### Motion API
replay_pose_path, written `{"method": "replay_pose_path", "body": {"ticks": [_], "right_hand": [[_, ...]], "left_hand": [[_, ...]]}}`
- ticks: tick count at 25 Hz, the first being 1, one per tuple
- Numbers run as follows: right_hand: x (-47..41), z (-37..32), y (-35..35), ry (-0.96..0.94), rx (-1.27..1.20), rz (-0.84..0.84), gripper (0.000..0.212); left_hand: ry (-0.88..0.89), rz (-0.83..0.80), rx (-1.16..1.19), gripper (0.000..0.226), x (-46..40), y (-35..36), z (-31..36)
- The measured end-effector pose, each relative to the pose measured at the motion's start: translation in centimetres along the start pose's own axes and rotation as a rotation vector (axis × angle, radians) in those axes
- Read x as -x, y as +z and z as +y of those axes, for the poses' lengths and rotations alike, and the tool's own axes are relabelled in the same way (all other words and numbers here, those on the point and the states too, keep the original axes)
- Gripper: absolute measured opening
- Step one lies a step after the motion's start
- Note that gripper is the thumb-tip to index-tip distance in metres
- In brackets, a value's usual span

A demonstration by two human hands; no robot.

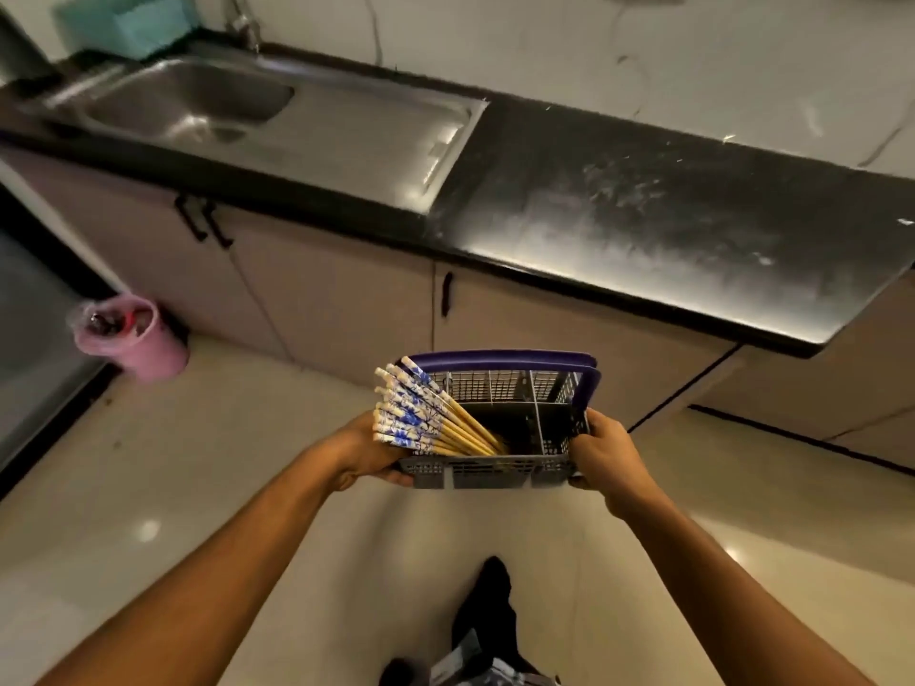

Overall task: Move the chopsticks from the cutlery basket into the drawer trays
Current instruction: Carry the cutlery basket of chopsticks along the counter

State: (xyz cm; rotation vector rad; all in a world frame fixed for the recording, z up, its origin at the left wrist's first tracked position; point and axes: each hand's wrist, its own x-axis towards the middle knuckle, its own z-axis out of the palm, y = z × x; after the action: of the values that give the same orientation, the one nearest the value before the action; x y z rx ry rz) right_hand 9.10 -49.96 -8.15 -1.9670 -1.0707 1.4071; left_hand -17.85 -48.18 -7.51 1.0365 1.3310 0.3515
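Observation:
I hold a grey mesh cutlery basket point(490, 471) with a purple handle in front of me, above the floor. My left hand point(366, 455) grips its left side and my right hand point(606, 450) grips its right side. Several wooden chopsticks point(421, 415) with blue-and-white patterned ends lean out of the basket's left compartment, fanned toward the upper left. The other compartments look empty. No drawer or drawer tray is in view.
A black countertop point(668, 240) runs across the back, with a steel sink point(198, 99) at the left. Beige cabinet doors point(346, 299) with black handles stand below it. A pink bin point(131, 339) sits on the tiled floor at the left.

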Motion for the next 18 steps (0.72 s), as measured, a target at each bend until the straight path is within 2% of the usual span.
{"method": "replay_pose_path", "body": {"ticks": [6,9,18], "right_hand": [[3.1,1.9,8.1,0.010,0.216,-0.303,0.042],[4.2,2.5,12.4,-0.043,0.329,-0.464,0.035],[10.6,6.1,22.7,-0.252,0.689,-0.902,0.036]], "left_hand": [[-0.072,0.129,0.224,0.039,8.2,-1.9,-14.2],[-0.083,0.269,0.348,0.044,13.1,-1.2,-19.9],[-0.144,0.753,0.715,0.045,27.5,9.8,-30.1]]}}
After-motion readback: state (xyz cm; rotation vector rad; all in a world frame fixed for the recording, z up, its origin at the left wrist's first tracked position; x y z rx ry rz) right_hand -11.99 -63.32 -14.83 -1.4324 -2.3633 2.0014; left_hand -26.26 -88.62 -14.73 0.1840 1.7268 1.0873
